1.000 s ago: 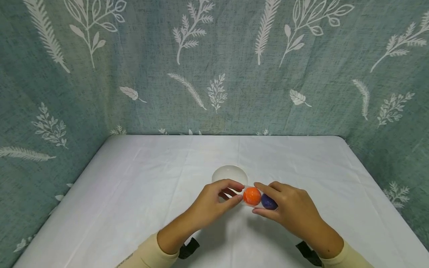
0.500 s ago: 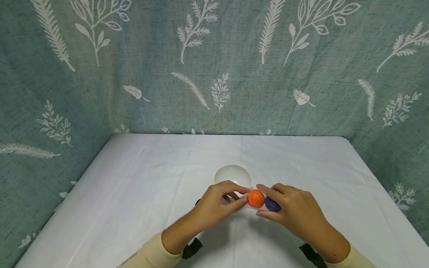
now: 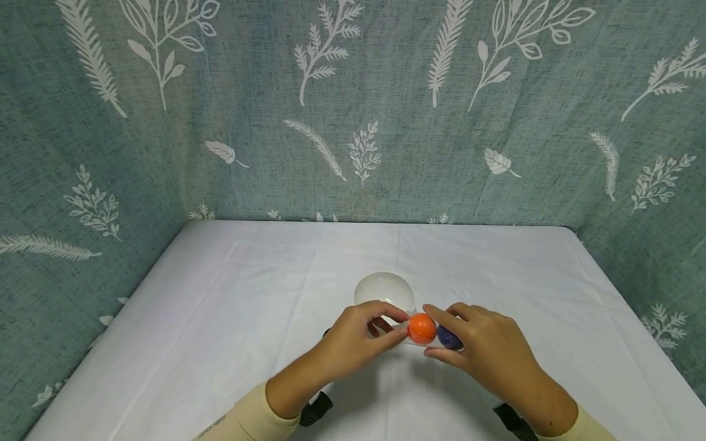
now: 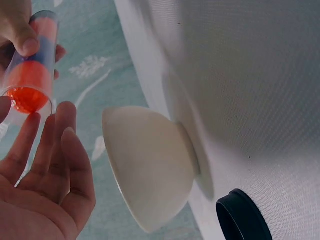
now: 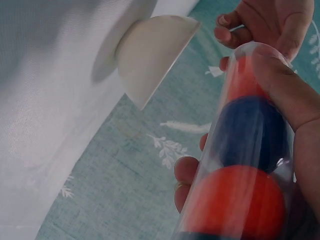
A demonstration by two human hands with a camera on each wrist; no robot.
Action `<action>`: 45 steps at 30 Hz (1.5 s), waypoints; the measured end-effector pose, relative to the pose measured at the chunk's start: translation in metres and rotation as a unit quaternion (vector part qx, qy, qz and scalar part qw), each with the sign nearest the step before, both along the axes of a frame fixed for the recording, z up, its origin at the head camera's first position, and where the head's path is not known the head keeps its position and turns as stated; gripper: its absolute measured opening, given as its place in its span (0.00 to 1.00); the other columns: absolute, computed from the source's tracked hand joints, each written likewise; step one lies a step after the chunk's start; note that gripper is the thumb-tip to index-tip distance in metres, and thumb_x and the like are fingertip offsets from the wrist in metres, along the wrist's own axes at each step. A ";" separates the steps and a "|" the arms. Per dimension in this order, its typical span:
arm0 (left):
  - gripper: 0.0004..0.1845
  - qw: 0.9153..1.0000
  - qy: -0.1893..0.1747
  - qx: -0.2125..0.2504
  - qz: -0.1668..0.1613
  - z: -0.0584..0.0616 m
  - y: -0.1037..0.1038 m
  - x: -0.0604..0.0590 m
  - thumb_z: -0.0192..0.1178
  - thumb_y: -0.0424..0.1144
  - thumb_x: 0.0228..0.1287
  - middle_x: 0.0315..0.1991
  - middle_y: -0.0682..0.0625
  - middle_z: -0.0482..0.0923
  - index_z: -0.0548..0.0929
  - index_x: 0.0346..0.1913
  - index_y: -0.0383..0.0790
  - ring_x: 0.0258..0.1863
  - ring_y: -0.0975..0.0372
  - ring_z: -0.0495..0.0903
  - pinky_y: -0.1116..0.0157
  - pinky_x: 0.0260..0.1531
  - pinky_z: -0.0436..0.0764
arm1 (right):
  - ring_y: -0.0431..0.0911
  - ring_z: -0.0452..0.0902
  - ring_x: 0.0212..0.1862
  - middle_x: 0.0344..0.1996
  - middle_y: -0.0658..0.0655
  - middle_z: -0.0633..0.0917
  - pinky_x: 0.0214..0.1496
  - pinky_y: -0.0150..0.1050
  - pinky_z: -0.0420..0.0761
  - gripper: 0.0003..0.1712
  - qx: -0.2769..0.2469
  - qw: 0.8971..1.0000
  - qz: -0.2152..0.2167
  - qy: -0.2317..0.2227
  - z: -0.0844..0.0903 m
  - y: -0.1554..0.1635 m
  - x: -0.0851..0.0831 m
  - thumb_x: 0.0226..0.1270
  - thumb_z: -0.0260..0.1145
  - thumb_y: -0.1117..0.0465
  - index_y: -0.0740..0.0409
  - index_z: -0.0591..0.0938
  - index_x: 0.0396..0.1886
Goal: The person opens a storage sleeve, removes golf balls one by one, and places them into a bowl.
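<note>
A clear tube (image 5: 220,165) holds orange and dark blue balls in a row. My right hand (image 3: 488,337) grips the tube along its side, thumb across it in the right wrist view. An orange ball (image 3: 421,328) lies at the tube's end nearest my left hand, with a dark blue ball (image 3: 449,338) behind it, partly covered by my right hand. My left hand (image 3: 353,337) has its thumb and a fingertip at that end, by the orange ball; its other fingers are spread below in the left wrist view. Both hands hold the tube above the table.
A white bowl (image 3: 383,288) stands upright on the white-covered table (image 3: 265,263), just beyond my left hand. A dark round ring-shaped piece (image 4: 242,215) lies on the cloth near the bowl. Green leaf-patterned curtains (image 3: 248,92) enclose the back and sides.
The hands, tube and bowl appear slightly farther right in the head view, along with the whole scene. The hold on the tube looks the same.
</note>
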State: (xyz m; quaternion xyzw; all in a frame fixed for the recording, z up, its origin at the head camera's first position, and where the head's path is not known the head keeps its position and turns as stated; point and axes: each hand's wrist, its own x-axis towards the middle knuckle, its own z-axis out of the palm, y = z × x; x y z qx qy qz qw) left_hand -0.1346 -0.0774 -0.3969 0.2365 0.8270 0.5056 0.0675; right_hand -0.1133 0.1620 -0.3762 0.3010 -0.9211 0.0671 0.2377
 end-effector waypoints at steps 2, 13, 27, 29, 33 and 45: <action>0.13 1.000 -0.006 0.000 -0.002 0.000 0.000 0.000 0.64 0.52 0.68 0.49 0.59 0.85 0.86 0.51 0.55 0.40 0.69 0.84 0.70 0.41 0.83 | 0.39 0.80 0.27 0.33 0.47 0.86 0.27 0.32 0.80 0.39 0.001 1.000 0.003 0.011 0.000 0.000 0.000 0.36 0.82 0.35 0.41 0.87 0.53; 0.13 1.000 -0.011 0.007 -0.002 -0.001 0.003 0.001 0.66 0.48 0.67 0.50 0.58 0.85 0.86 0.52 0.52 0.38 0.70 0.85 0.70 0.39 0.83 | 0.42 0.79 0.29 0.33 0.47 0.86 0.33 0.40 0.82 0.41 -0.008 0.997 0.032 0.074 0.000 0.002 -0.003 0.29 0.87 0.41 0.43 0.87 0.51; 0.12 0.999 -0.002 -0.007 0.034 -0.001 0.005 0.003 0.71 0.49 0.61 0.44 0.54 0.87 0.88 0.45 0.51 0.33 0.71 0.83 0.70 0.35 0.82 | 0.48 0.82 0.35 0.35 0.50 0.87 0.46 0.47 0.76 0.40 0.008 0.996 0.038 0.081 0.001 0.000 -0.004 0.29 0.88 0.45 0.43 0.87 0.51; 0.12 0.999 -0.001 -0.007 0.034 -0.001 0.005 0.004 0.71 0.49 0.61 0.44 0.56 0.87 0.88 0.45 0.51 0.33 0.71 0.83 0.70 0.34 0.82 | 0.48 0.81 0.35 0.35 0.50 0.86 0.46 0.47 0.76 0.40 0.008 0.996 0.037 0.078 0.001 0.000 -0.004 0.29 0.88 0.45 0.43 0.87 0.52; 0.11 0.999 0.005 -0.010 0.032 -0.001 0.005 0.003 0.69 0.48 0.64 0.44 0.60 0.87 0.88 0.46 0.51 0.34 0.71 0.84 0.71 0.35 0.82 | 0.48 0.81 0.35 0.35 0.49 0.86 0.45 0.47 0.77 0.40 0.005 0.997 0.035 0.074 0.000 0.001 -0.004 0.30 0.87 0.45 0.43 0.87 0.52; 0.12 0.999 0.001 -0.017 0.034 -0.001 0.004 0.003 0.67 0.46 0.66 0.43 0.61 0.87 0.87 0.50 0.52 0.35 0.69 0.84 0.71 0.37 0.82 | 0.47 0.82 0.37 0.38 0.49 0.87 0.45 0.48 0.78 0.40 0.002 0.998 0.021 0.059 0.002 0.003 -0.005 0.34 0.86 0.44 0.42 0.87 0.54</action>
